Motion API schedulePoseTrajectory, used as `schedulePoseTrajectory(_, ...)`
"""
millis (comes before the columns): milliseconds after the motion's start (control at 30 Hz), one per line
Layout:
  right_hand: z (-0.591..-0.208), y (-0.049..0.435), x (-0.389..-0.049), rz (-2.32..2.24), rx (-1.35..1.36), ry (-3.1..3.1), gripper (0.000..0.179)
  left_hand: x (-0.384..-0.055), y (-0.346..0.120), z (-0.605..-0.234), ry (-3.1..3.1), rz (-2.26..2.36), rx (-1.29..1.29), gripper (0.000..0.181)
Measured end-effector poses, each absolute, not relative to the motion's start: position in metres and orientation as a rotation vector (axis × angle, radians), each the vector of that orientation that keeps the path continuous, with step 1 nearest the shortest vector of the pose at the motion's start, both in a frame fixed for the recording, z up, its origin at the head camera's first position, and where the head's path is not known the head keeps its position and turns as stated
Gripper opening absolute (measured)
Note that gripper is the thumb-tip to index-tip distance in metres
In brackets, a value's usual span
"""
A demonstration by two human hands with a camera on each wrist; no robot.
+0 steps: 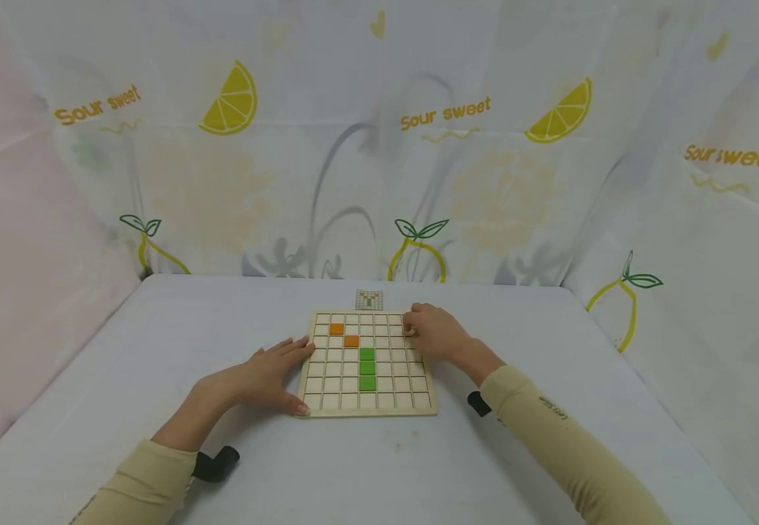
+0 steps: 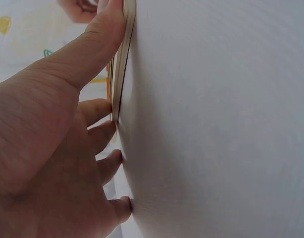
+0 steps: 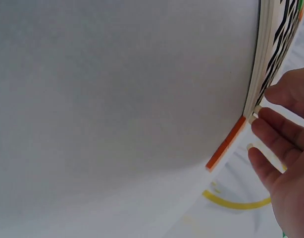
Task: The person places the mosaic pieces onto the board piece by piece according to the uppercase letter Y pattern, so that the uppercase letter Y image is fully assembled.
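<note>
A square wooden grid board point(image 1: 367, 414) lies on the white table. In its cells sit two orange tiles, one higher point(image 1: 336, 329) and one lower point(image 1: 351, 341), and a column of green tiles point(image 1: 367, 368). My left hand point(image 1: 264, 375) rests spread at the board's left side, thumb by the near corner and fingertips at the edge. At the upper right of the board is my right hand point(image 1: 437, 332), fingers bent with their tips at the rim; no piece shows between them. In the right wrist view an orange strip point(image 3: 226, 144) lies near the board's corner, beside the fingers point(image 3: 278, 129).
Just behind the board is a small card point(image 1: 369, 300) printed with a coloured grid pattern. Fabric backdrops point(image 1: 327, 182) with lemon prints stand behind the table and along both sides. Dark wrist devices point(image 1: 216, 464) show beneath both forearms.
</note>
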State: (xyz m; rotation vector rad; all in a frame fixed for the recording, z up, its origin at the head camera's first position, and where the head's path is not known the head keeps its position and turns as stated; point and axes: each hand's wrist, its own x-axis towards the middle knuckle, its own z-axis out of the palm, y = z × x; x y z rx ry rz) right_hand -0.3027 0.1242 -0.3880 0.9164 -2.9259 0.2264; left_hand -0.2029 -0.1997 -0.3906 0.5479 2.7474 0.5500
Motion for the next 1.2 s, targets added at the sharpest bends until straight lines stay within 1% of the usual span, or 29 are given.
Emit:
schedulePoseTrajectory(133,-0.387,0.129,-0.304,0.228,0.881,-2.937,0.015,-0.203,-0.201,-0.391,2.743,0.561,0.561,0.113)
schedulePoseTrajectory(300,-0.386,0.135,-0.305,0.241,0.902,-2.905,0.015,-0.203,-0.202,-0.392,2.749,0.557,0.565,0.113)
schedulePoseTrajectory(633,-0.390,0.143,-0.309,0.214,0.885,-2.873,0.009,-0.202,-0.201,-0.390,2.740,0.574,0.552,0.114)
schedulePoseTrajectory(1200,-0.394,0.151,-0.322,0.308,0.842,-2.874,0.011,-0.204,-0.201,-0.393,2.744,0.560,0.534,0.115)
